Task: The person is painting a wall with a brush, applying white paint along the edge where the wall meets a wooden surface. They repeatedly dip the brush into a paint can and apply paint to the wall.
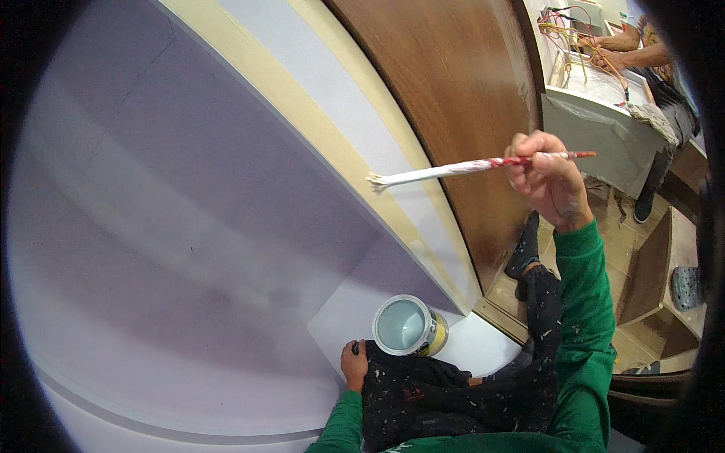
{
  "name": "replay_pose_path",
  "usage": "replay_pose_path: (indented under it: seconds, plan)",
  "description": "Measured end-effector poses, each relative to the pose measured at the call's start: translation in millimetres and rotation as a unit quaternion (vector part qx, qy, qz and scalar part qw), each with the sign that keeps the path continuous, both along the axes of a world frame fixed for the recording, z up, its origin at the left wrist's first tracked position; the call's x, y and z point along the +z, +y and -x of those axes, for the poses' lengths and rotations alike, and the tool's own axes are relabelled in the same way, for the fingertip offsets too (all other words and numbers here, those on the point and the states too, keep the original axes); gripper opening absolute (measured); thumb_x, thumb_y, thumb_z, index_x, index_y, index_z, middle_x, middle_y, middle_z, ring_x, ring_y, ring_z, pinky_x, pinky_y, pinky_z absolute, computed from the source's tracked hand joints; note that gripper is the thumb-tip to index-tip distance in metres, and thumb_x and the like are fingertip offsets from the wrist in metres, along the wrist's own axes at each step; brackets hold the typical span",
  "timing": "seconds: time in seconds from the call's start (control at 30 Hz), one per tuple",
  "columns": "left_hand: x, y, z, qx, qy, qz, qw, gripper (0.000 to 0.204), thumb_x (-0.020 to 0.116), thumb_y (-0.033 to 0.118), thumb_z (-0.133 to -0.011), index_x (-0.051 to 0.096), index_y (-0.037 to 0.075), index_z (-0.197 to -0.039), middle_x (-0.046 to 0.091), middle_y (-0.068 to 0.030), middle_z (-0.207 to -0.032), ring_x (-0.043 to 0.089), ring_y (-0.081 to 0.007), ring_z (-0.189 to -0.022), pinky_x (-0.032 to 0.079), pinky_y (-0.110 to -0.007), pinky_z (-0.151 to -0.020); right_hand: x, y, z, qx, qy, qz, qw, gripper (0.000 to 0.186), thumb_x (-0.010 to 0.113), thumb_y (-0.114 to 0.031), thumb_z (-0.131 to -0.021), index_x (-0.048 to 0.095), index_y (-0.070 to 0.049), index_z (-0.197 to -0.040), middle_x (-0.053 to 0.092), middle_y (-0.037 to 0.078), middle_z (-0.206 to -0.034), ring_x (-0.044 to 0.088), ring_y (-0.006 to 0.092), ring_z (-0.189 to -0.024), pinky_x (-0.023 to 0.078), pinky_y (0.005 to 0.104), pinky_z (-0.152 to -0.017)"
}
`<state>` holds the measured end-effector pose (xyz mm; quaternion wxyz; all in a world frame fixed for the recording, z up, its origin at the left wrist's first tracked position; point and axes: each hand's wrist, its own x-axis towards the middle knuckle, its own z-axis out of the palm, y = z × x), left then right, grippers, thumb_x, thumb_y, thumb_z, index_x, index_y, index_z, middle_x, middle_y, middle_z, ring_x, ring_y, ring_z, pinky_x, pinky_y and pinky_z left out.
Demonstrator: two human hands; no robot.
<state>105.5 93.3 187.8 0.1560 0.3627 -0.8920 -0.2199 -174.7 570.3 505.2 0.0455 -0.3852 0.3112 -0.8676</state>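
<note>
My right hand (548, 180), raised at the right, is closed round a long thin paintbrush (438, 172) with a whitened front part and a red-streaked rear end. Its pale, splayed bristles point left, in front of the cream edge strip (317, 100) of a panel; whether they touch it I cannot tell. Low in the picture, my left hand (353, 365) is closed beside my dark, paint-spotted trousers, with a small dark thing at its fingers that I cannot make out. Just right of that hand, an open paint can (429, 332) holding pale bluish paint stands by my legs.
A large lavender wall surface (189, 189) fills the left side. Beyond the cream-edged panel is a brown wooden door (453, 68). At the upper right, another person's hands (608, 53) are among loose wires (570, 34). A wooden box (657, 279) stands at the lower right.
</note>
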Motion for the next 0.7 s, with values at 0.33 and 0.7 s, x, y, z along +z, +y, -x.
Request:
replay_pose_path:
  seconds: [0.33,0.7]
  plan:
    - [143,-7,65,-0.074,0.400,-0.201,0.891,0.037,0.061,0.024,-0.104,0.058,0.000,-0.132,0.066,-0.0066,-0.103,0.062,-0.0149,-0.088,0.051,-0.030,-0.079,-108,22,-52,0.011,-0.071,0.202,0.977,0.021,0.069,-0.020,-0.089,0.063,-0.003,-0.098,0.053,0.007,-0.084,0.047,0.0145,-0.069,0.041,0.0258,-0.059]
    - [469,162,150,-0.438,0.448,0.066,0.777,0.050,0.068,0.012,-0.095,0.049,-0.005,-0.139,0.068,-0.0172,-0.113,0.069,-0.0242,-0.104,0.061,-0.038,-0.088,-147,49,-55,-0.007,-0.074,0.246,0.966,0.021,0.071,-0.018,-0.089,0.060,-0.003,-0.097,0.051,0.006,-0.084,0.047,0.0147,-0.070,0.043,0.0255,-0.057]
